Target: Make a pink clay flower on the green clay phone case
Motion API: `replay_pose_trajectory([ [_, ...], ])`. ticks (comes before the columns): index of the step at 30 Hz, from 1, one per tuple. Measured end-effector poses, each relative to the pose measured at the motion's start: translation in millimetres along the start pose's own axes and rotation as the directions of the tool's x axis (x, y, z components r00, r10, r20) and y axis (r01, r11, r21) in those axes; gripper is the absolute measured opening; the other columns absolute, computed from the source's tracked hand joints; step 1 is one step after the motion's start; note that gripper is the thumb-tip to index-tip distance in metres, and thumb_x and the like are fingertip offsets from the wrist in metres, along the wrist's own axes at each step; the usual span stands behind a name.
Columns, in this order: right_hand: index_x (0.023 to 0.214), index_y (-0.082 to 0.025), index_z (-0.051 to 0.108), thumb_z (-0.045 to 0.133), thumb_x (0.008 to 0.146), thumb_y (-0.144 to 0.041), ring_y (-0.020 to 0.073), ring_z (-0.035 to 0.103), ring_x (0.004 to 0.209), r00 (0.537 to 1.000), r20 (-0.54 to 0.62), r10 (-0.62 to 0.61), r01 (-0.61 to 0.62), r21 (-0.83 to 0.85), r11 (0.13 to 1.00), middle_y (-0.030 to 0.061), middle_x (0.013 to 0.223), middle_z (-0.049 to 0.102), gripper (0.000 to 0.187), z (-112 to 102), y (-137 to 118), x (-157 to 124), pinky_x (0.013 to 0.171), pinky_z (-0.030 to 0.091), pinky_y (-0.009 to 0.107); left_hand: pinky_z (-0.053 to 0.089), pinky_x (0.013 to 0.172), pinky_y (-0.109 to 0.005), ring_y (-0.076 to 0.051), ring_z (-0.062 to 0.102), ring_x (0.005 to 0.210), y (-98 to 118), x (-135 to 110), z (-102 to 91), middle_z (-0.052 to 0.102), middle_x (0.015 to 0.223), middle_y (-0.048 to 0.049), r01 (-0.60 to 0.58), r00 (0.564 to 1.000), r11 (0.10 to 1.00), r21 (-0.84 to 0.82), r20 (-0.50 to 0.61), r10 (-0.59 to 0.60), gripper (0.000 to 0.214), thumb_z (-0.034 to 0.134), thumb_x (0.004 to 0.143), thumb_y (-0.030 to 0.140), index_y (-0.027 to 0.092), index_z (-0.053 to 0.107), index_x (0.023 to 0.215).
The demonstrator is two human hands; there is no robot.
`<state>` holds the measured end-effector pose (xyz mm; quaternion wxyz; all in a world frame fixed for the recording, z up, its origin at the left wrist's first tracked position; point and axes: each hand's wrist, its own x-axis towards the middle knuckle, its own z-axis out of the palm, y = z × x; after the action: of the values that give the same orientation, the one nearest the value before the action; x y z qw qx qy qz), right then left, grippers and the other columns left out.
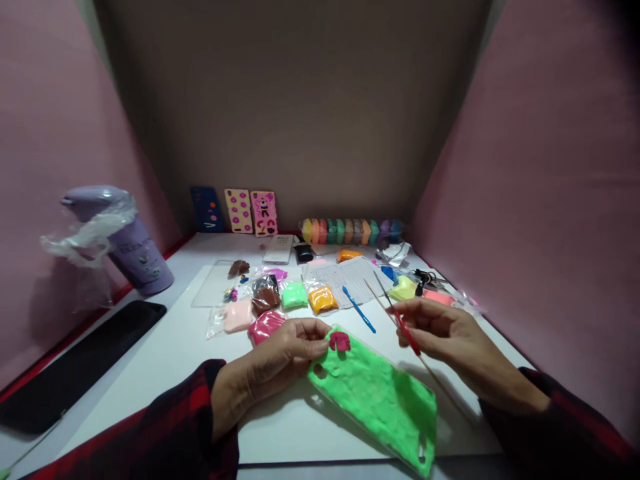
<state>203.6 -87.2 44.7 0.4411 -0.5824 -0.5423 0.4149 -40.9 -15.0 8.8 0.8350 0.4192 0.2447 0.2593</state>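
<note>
My left hand (295, 353) grips one end of a phone case (375, 393) coated in bright green clay. A small dark-pink clay piece (340, 342) sits near the gripped end, close to the camera hole (320, 371). The case is tilted, its other end toward the front edge of the table. Pinched in my right hand (440, 333) is a thin pointed tool with a red handle (409, 333). A thin wooden stick (375, 295) also passes through the fingers of that hand. Both tips point away from me, to the right of the case.
Bagged clay in orange (323, 300), green (295, 295) and pink (267, 327) lies beyond my hands, beside a blue tool (359, 309). Decorated cases (264, 213) lean on the back wall. A purple tumbler (135, 247) and black phone (85, 363) are at left.
</note>
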Motion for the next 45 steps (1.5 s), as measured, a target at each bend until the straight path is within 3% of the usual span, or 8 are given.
replay_pose_trajectory([
  [3, 0.091, -0.017, 0.062, 0.080, 0.068, -0.034, 0.0068, 0.045, 0.056, 0.972, 0.222, 0.072, -0.116, 0.191, 0.975, -0.0051, 0.066, 0.050, 0.034, 12, -3, -10, 0.051, 0.036, 0.019, 0.040, 0.059, -0.020, -0.010, 0.056, 0.064, 0, 0, 0.1, 0.064, 0.080, -0.0069, -0.020, 1.000, 0.999, 0.040, 0.014, 0.019, 0.020, 0.078, 0.068, 0.015, 0.009, 0.069, 0.085],
  [6, 0.087, -0.016, 0.059, 0.081, 0.069, -0.031, 0.0050, 0.043, 0.055, 0.913, 0.392, 0.117, -0.221, 0.231, 0.948, -0.0053, 0.065, 0.052, 0.032, 18, -3, -16, 0.050, 0.033, 0.017, 0.037, 0.058, -0.020, -0.010, 0.054, 0.064, 2, 1, 0.3, 0.063, 0.081, -0.0070, -0.022, 0.999, 0.997, 0.074, 0.031, 0.020, 0.018, 0.075, 0.071, 0.016, 0.009, 0.068, 0.086],
  [12, 0.084, -0.017, 0.051, 0.075, 0.071, -0.027, 0.0046, 0.046, 0.050, 0.838, 0.520, 0.164, -0.326, 0.236, 0.915, -0.0053, 0.062, 0.057, 0.029, 20, -10, -25, 0.048, 0.033, 0.017, 0.039, 0.063, -0.022, -0.011, 0.054, 0.065, 2, 2, -0.1, 0.060, 0.075, -0.0055, -0.070, 0.997, 0.997, 0.034, -0.009, 0.070, 0.017, 0.076, 0.072, 0.019, 0.009, 0.068, 0.084],
  [18, 0.079, -0.018, 0.048, 0.066, 0.065, -0.013, 0.0042, 0.050, 0.047, 0.763, 0.545, 0.347, -0.499, 0.156, 0.852, -0.0073, 0.055, 0.058, 0.024, 38, -14, -26, 0.048, 0.037, 0.016, 0.038, 0.060, -0.023, -0.012, 0.054, 0.063, 1, 4, 0.9, 0.060, 0.076, -0.0069, -0.082, 0.993, 0.997, 0.016, -0.081, 0.083, 0.024, 0.079, 0.070, 0.023, 0.009, 0.067, 0.084],
  [21, 0.080, -0.018, 0.050, 0.066, 0.065, -0.015, 0.0032, 0.047, 0.046, 0.770, 0.512, 0.380, -0.508, 0.134, 0.851, -0.0078, 0.054, 0.057, 0.023, 43, -13, -25, 0.046, 0.035, 0.015, 0.037, 0.060, -0.022, -0.011, 0.051, 0.064, 2, 2, 4.5, 0.058, 0.077, -0.0057, -0.100, 0.992, 0.994, 0.054, -0.067, 0.103, 0.021, 0.078, 0.070, 0.022, 0.009, 0.066, 0.081],
  [32, 0.078, -0.019, 0.049, 0.073, 0.069, -0.026, 0.0042, 0.045, 0.045, 0.783, 0.538, 0.312, -0.498, 0.242, 0.833, -0.0081, 0.052, 0.051, 0.026, 45, -8, -26, 0.045, 0.033, 0.015, 0.032, 0.057, -0.022, -0.010, 0.043, 0.061, 5, 0, 15.1, 0.050, 0.072, -0.0017, -0.165, 0.986, 0.986, 0.027, 0.013, 0.165, 0.013, 0.071, 0.073, 0.016, 0.010, 0.060, 0.076],
  [45, 0.079, -0.017, 0.052, 0.071, 0.070, -0.026, 0.0047, 0.045, 0.049, 0.823, 0.474, 0.313, -0.455, 0.220, 0.863, -0.0060, 0.056, 0.055, 0.023, 50, -9, -25, 0.048, 0.030, 0.016, 0.032, 0.057, -0.023, -0.009, 0.043, 0.061, 2, -1, 13.4, 0.049, 0.074, -0.0015, -0.164, 0.986, 0.986, 0.021, -0.027, 0.164, 0.025, 0.078, 0.069, 0.024, 0.010, 0.059, 0.077],
])
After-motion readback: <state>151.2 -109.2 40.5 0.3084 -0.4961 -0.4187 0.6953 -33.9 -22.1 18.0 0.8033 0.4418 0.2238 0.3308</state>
